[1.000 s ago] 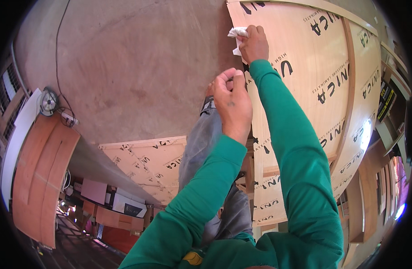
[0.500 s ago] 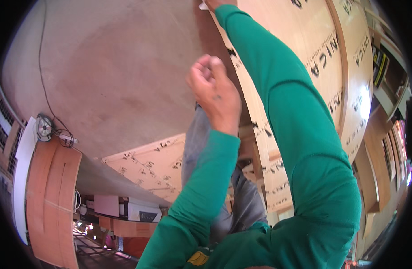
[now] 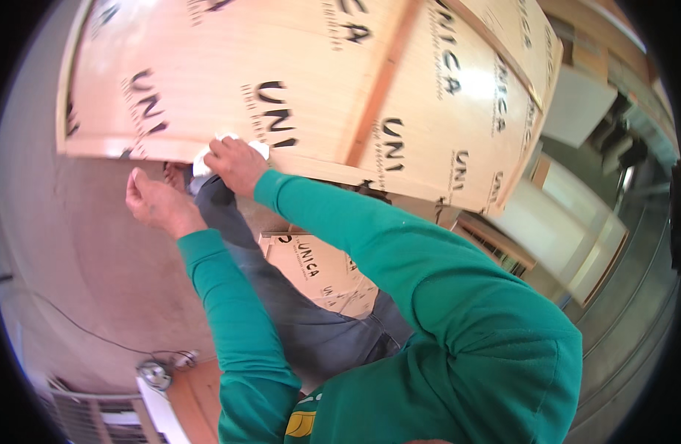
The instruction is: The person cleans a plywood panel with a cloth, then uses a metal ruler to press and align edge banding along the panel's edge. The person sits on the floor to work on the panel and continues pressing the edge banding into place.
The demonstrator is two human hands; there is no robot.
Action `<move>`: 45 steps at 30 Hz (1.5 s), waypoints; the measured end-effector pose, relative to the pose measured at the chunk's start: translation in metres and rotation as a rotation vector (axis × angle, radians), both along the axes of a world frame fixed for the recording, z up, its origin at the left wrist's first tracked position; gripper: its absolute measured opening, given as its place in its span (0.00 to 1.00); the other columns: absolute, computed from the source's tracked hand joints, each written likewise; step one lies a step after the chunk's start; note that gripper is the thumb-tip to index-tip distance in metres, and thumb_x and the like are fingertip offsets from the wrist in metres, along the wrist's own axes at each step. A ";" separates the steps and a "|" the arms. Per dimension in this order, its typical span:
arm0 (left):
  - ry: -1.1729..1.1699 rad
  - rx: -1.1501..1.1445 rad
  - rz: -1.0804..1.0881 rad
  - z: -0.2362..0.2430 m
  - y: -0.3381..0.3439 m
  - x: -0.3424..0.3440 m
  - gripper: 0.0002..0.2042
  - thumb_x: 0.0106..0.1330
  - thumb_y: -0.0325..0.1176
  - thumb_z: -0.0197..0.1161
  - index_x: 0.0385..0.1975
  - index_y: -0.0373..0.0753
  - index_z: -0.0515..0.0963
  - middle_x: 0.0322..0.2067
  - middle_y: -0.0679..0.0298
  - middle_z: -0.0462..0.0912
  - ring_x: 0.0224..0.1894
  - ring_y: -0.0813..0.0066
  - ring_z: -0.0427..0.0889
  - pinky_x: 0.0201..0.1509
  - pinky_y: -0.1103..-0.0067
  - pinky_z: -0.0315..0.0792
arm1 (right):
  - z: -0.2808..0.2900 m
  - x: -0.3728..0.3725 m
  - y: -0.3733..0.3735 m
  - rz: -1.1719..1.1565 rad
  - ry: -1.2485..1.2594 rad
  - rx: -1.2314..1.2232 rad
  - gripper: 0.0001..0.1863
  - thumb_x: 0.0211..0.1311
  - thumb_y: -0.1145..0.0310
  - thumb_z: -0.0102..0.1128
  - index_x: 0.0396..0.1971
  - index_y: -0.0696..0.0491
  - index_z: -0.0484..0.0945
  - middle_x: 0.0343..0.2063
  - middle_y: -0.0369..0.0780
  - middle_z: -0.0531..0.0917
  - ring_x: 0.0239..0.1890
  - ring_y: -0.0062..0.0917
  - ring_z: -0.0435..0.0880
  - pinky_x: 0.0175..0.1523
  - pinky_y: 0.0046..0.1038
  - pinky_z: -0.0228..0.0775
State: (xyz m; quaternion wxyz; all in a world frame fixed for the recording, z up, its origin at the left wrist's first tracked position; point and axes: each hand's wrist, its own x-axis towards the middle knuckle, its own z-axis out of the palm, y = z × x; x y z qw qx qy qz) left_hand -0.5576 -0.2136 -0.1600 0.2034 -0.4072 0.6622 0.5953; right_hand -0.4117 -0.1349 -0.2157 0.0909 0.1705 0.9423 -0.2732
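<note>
Head view, only one. Panel [image 3: 318,103] fills the far side, its near edge running from a left corner across to the right. Edge looks bowed; that may be lens bend. Pale strip along the left edge, brown batten [image 3: 381,85] crossing the face right of the hands.

Right hand [image 3: 237,164] sits at the near edge, left of the batten, fingers clenched on the cloth [image 3: 201,161]. Left hand [image 3: 161,206] hangs off the near side of the edge, over the floor [image 3: 118,244]; fingers loosely curled, thumb up. Can't tell if anything is pinched there.

Room: floor spreads left of the left hand, out to the cord [image 3: 96,333]. Tighter on the near side: trouser leg [image 3: 281,296] comes up close under both hands, second panel [image 3: 322,277] just right of it. Right sleeve [image 3: 355,222] slants just below the near edge.

Cloth: white, crumpled, showing on both sides of the right hand, middle hidden under it; lies right at the near edge. Panel: pale wood tone, black print, glossy with light patches. White board [image 3: 555,229] apart, off to the right.
</note>
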 end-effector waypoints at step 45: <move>-0.769 -0.211 -0.544 -0.070 0.133 0.304 0.26 0.83 0.44 0.40 0.67 0.40 0.80 0.61 0.57 0.87 0.65 0.50 0.85 0.67 0.49 0.79 | 0.228 0.594 0.152 -1.900 0.130 0.570 0.13 0.64 0.79 0.61 0.48 0.57 0.77 0.48 0.54 0.80 0.53 0.57 0.81 0.58 0.52 0.75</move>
